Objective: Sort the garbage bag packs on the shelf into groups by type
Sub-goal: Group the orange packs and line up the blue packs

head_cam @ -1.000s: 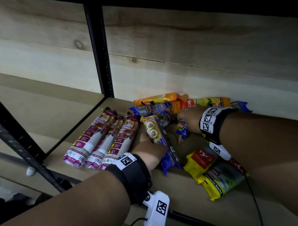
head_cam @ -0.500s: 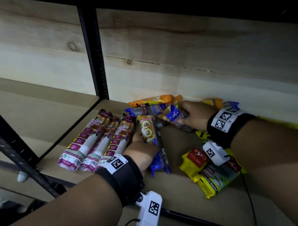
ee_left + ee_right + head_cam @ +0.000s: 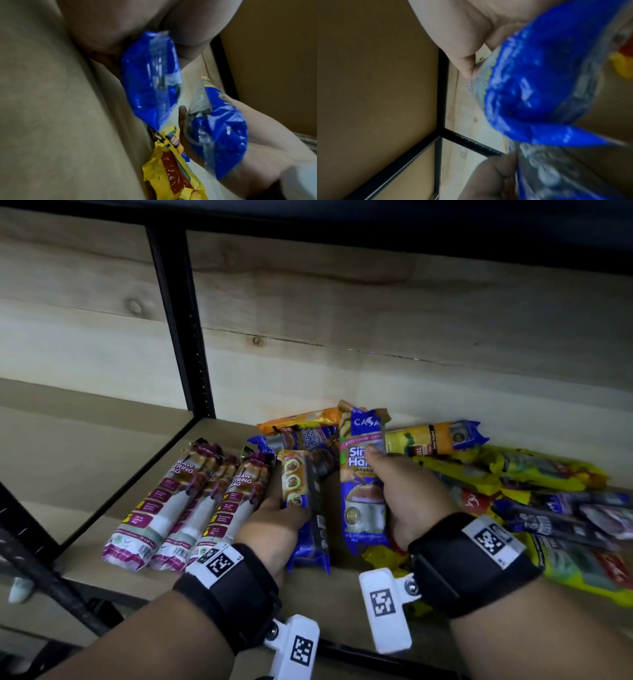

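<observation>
Sorting partly done: three purple packs (image 3: 185, 508) grouped on shelf (image 3: 342, 594) left; both hands clamp blue packs, left hand (image 3: 270, 529), right hand (image 3: 411, 498); mixed pile (image 3: 534, 498) remains right.

— What stands beyond the left grip (image 3: 274, 529)?
— A black upright post (image 3: 181, 337), up and to its left, with a row of small holes.
— And behind both?
— A pale plank wall (image 3: 376, 320), running on past the right grip (image 3: 411, 501), with a knot (image 3: 134, 307) left of the post.
— Further left of the left grip?
— The next bay's board (image 3: 85, 446). Nearer than the grip is a black slanted brace (image 3: 51, 577), with something small and white (image 3: 20, 590) beside it; I cannot tell what.
</observation>
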